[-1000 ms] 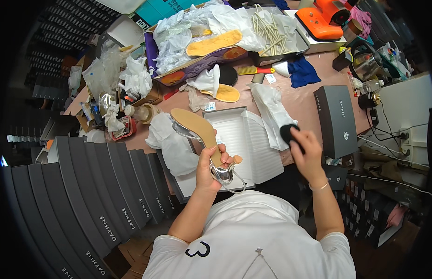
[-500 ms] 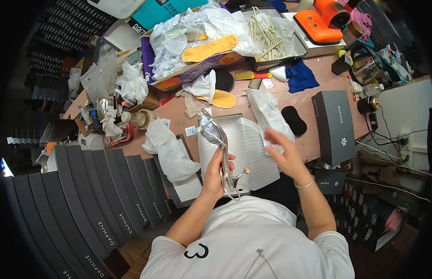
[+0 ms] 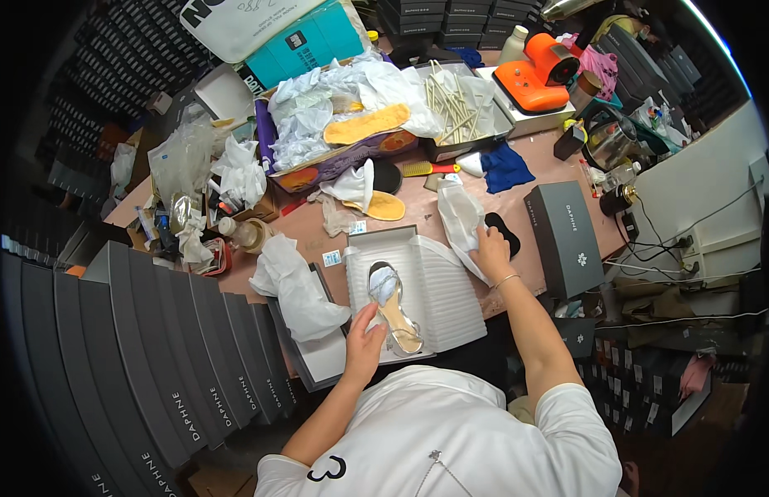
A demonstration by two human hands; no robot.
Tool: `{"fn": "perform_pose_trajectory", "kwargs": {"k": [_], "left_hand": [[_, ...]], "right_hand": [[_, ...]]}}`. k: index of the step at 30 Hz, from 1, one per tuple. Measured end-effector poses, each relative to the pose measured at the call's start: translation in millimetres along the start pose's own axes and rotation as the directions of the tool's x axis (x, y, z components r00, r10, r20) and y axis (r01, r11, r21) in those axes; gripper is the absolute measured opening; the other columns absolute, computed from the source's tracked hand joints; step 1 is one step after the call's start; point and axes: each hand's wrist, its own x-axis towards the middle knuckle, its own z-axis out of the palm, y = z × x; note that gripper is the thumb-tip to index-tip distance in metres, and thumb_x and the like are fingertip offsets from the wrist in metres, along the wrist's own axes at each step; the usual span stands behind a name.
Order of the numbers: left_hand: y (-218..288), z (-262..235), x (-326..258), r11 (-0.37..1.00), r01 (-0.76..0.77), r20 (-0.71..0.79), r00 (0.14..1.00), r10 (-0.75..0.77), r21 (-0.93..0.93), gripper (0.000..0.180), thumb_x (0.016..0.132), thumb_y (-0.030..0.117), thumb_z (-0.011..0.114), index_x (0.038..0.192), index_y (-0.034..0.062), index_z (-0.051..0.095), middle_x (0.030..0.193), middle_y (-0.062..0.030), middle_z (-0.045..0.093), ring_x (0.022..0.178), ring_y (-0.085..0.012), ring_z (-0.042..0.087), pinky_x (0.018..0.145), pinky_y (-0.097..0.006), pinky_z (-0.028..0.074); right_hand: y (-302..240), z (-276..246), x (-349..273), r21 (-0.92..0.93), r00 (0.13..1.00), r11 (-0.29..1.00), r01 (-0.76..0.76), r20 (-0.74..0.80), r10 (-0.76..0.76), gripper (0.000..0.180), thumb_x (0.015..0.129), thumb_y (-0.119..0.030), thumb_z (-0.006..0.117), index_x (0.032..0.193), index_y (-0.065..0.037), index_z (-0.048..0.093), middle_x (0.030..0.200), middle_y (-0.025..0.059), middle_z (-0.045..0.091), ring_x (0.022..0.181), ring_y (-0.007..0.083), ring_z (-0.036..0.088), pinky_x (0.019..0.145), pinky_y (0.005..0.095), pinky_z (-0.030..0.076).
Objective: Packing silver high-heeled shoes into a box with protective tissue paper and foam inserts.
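While sandal [image 3: 394,305] lies in open box [image 3: 451,311] — left hand [image 3: 364,338] steadying, seemingly.

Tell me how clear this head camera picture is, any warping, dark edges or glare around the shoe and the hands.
Head view: strong fisheye warp, so the grey boxes bend along the rim; corners fall to black. The middle is sharp and evenly lit: the shoe in the white box, left hand and right hand show no blur. Mild glare on the white wall at right.

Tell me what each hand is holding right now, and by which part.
The left hand rests at the heel end of the sandal lying in the open box. The right hand grips the lower end of the white tissue paper.
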Motion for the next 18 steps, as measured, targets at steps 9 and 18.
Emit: {"fn": "perform_pose_trajectory", "kwargs": {"k": [9, 18], "left_hand": [[11, -5, 4, 0.993, -0.092, -0.032, 0.995, 0.089, -0.08, 0.038, 0.091, 0.006, 0.058, 0.128, -0.001, 0.051, 0.127, -0.0098, 0.046, 0.113, -0.018, 0.051, 0.094, -0.03, 0.047], [36, -9, 19, 0.978, -0.112, 0.001, 0.993, 0.114, -0.178, 0.032, 0.094, 0.01, 0.057, 0.122, -0.0044, 0.055, 0.125, -0.0116, 0.051, 0.113, -0.0161, 0.052, 0.095, -0.03, 0.045]], "right_hand": [[-24, 5, 32, 0.275, 0.996, 0.958, -0.08, 0.056, 0.067, 0.066, 0.071, -0.024, 0.075, 0.128, -0.008, 0.045, 0.11, 0.0179, 0.061, 0.1, 0.0355, 0.059, 0.08, 0.048, 0.045], [-13, -87, 46, 0.478, 0.99, 0.868, 0.134, -0.1, -0.098, 0.028, 0.083, -0.026, 0.064, 0.089, 0.002, 0.061, 0.083, 0.0233, 0.065, 0.081, 0.0386, 0.064, 0.068, 0.0453, 0.049]]}}
